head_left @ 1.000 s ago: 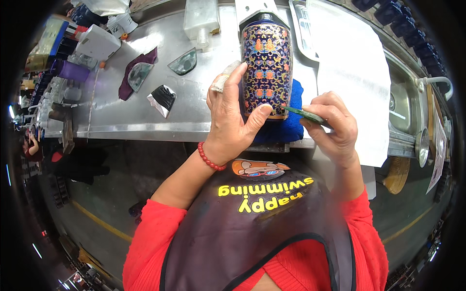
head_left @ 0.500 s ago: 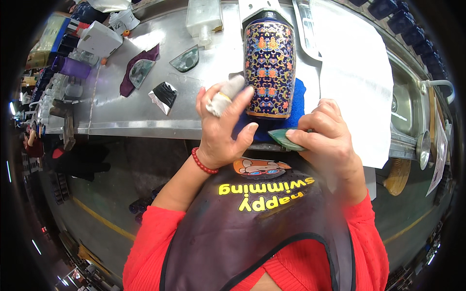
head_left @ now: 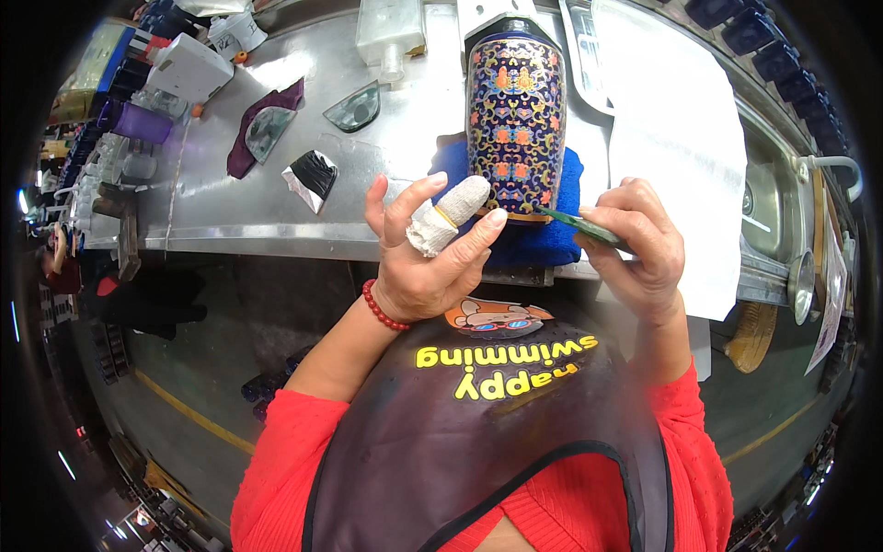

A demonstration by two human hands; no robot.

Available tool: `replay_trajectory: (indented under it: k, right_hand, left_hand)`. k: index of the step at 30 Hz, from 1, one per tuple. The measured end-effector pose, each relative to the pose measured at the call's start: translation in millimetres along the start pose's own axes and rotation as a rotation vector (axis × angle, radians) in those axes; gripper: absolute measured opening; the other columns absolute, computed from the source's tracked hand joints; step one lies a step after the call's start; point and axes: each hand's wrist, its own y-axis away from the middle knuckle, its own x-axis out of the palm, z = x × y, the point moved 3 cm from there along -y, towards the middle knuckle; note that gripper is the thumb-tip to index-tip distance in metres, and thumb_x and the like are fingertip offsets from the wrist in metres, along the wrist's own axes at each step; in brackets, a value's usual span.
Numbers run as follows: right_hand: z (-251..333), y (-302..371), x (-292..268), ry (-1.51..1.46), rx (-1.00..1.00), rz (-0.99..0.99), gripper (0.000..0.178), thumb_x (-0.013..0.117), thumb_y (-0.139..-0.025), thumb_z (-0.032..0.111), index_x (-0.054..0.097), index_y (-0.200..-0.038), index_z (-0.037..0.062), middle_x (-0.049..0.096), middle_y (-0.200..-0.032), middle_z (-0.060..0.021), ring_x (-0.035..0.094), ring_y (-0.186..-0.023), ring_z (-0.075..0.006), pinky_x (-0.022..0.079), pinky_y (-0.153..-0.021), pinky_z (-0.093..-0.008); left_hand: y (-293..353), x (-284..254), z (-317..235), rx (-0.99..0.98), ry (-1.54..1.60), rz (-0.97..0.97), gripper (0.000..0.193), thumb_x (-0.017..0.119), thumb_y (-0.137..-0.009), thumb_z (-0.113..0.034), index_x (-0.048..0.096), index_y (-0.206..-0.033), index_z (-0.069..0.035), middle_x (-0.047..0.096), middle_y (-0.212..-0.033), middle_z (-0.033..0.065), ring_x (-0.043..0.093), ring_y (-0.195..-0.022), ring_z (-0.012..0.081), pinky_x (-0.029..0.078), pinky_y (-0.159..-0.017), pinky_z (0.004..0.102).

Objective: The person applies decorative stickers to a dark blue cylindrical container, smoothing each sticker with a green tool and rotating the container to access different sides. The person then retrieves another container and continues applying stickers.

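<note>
A dark blue bottle (head_left: 515,120) with a colourful floral pattern lies on a folded blue towel (head_left: 567,198), its neck pointing away from me. My right hand (head_left: 636,241) pinches a thin green scraper (head_left: 589,226), whose tip meets or nearly meets the bottle's near right edge. At the bottle's near left side is my left hand (head_left: 432,235), fingers spread. One of its fingers wears a whitish cloth finger cover (head_left: 451,213) bound with a yellow band. Whether the left fingertips touch the bottle, I cannot tell.
On the metal bench (head_left: 239,241) lie a purple cloth (head_left: 241,158), two greenish half-round pieces (head_left: 353,109) and a black-and-silver scrap (head_left: 311,178). A clear bottle (head_left: 390,37) lies behind. White paper (head_left: 676,156) covers the right side, beside a sink (head_left: 771,202).
My right hand has raised the green scraper from below the bottle to its near right edge. My left hand has drawn slightly back and down, and the bottle has shifted slightly right.
</note>
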Motion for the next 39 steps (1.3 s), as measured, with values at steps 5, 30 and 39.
replay_trajectory:
  k: [5,30,39]
  right_hand:
    - [-1.4,0.1,0.1,-0.009,0.004,0.002,0.038,0.079,-0.069,-0.010,0.068,-0.103,0.0011,0.061,-0.086,-0.0095,0.055,-0.075,-0.0208,0.043,-0.063,-0.0315]
    - [8.3,-11.4,3.2,0.032,-0.112,0.153,0.033,0.076,-0.062,0.005,0.074,-0.095,0.0084,0.065,-0.094,-0.0033,0.056,-0.080,-0.0225,0.044,-0.075,-0.0364]
    - [19.5,-15.9,3.8,0.093,-0.239,0.172,0.023,0.075,-0.070,0.010,0.072,-0.093,0.0105,0.062,-0.093,-0.0016,0.058,-0.079,-0.0202,0.041,-0.077,-0.0386]
  left_hand:
    - [-1.1,-1.2,1.7,0.041,0.003,-0.030,0.038,0.075,-0.078,-0.016,0.077,-0.116,-0.022,0.069,-0.118,0.0027,0.051,-0.125,0.0268,0.015,-0.120,0.0564]
    - [-25.8,24.1,11.8,-0.136,0.037,0.065,0.094,0.080,-0.078,-0.051,0.044,-0.152,-0.006,0.058,-0.141,0.0151,0.049,-0.133,0.0374,0.011,-0.115,0.0697]
    - [-11.8,31.7,19.3,-0.195,0.102,0.097,0.093,0.069,-0.087,-0.057,0.038,-0.154,0.001,0.055,-0.144,0.0186,0.044,-0.139,0.0394,0.010,-0.115,0.0689]
